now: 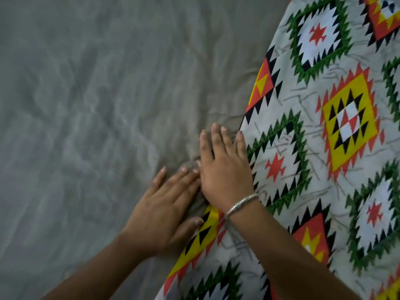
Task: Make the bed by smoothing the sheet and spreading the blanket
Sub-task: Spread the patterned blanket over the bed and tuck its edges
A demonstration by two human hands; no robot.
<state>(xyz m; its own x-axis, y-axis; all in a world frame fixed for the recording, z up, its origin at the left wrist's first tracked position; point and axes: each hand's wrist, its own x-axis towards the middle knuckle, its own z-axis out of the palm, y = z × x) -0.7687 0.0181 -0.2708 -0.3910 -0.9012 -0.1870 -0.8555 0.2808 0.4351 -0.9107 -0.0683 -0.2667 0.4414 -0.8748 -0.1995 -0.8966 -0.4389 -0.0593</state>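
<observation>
Sheet: the grey sheet fills the view from 7 o'clock round to 12 o'clock. It lies flat but has many soft wrinkles, and small folds are gathered just by the hands.
Blanket: the blanket, printed with green, orange, yellow and black diamonds on a pale ground, lies on top of the sheet and covers the side from 1 o'clock to 6 o'clock. Its edge runs slanted from the top at 1 o'clock down to the bottom at 6 o'clock.
Right hand: the right hand is near the centre, slightly toward 5 o'clock. It lies palm down with straight, slightly spread fingers that point to 12 o'clock. It holds nothing and rests flat on the sheet at the blanket's edge, and the outermost finger lies on that edge.
Left hand: the left hand is just beside the right one, at its 7 o'clock. It is also flat and grips nothing. Its fingers point to 1 o'clock and its fingertips touch the side of the right hand. The palm is on the sheet and the thumb lies on the blanket's yellow border.
Bracelet: a thin silver bracelet sits on the right wrist.
</observation>
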